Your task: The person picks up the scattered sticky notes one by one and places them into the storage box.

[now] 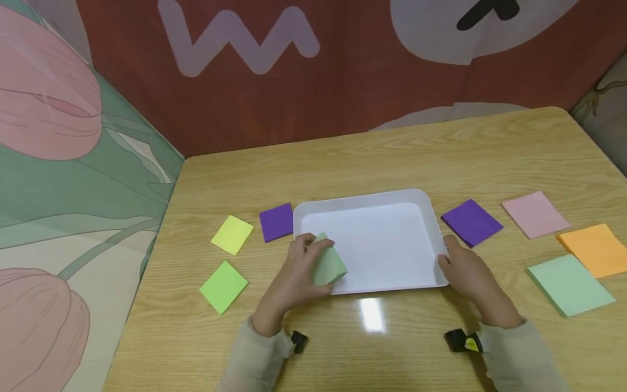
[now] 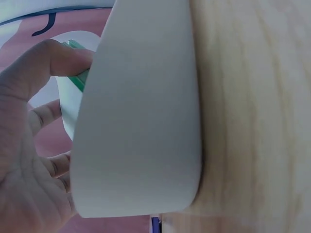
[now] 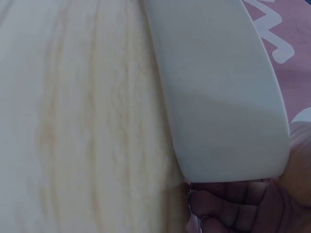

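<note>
A white rectangular tray (image 1: 387, 245) lies on the wooden table in the head view. Over its left end, my left hand (image 1: 296, 275) holds a pale green sticky note pad (image 1: 329, 267) between thumb and fingers, tilted above the tray floor. In the left wrist view the tray's outer wall (image 2: 138, 121) hides most of this pad, and the thumb (image 2: 73, 59) presses on its edge. My right hand (image 1: 467, 272) grips the tray's right rim, thumb on top. Its curled fingers (image 3: 228, 206) show under the tray's end in the right wrist view.
Left of the tray lie yellow (image 1: 232, 235), bright green (image 1: 223, 287) and purple (image 1: 276, 222) sticky notes. To the right are purple (image 1: 472, 222), pink (image 1: 536, 214), orange (image 1: 598, 250) and pale green (image 1: 570, 285) pads. A red patterned cloth (image 1: 343, 103) hangs behind the table.
</note>
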Tool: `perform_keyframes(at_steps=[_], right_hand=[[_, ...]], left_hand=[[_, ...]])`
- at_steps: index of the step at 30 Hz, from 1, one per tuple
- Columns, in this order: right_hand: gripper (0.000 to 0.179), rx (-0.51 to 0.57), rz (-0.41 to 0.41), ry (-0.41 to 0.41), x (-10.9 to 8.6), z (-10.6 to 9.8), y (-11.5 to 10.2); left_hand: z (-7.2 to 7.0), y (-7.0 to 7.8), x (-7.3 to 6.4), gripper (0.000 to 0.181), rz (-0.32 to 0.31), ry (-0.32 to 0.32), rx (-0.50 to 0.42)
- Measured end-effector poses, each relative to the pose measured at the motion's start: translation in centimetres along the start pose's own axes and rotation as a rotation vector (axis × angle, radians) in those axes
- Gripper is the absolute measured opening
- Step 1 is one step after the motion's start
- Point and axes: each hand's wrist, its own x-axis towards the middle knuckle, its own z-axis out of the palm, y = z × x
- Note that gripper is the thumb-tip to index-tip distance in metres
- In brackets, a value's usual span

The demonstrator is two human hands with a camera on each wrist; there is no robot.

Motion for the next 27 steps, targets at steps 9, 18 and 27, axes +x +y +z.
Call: perform_keyframes(at_steps=[9, 18, 27], right_hand=[[0.027, -0.004, 0.004, 0.007, 0.2, -0.1, 0.0], [0.028, 0.002, 0.01, 0.007, 0.1, -0.1, -0.1], [0.029, -0.003, 0.011, 0.006, 0.0, 0.0, -0.1]], left_hand=[[0.7, -0.5, 0.2, 0.074, 0.023, -0.023, 0.058], [1.1, -0.6, 0.8, 0.073, 0.019, -0.075, 0.105], [1.2, -0.5, 1.3, 0.072, 0.011, -0.141, 0.128]])
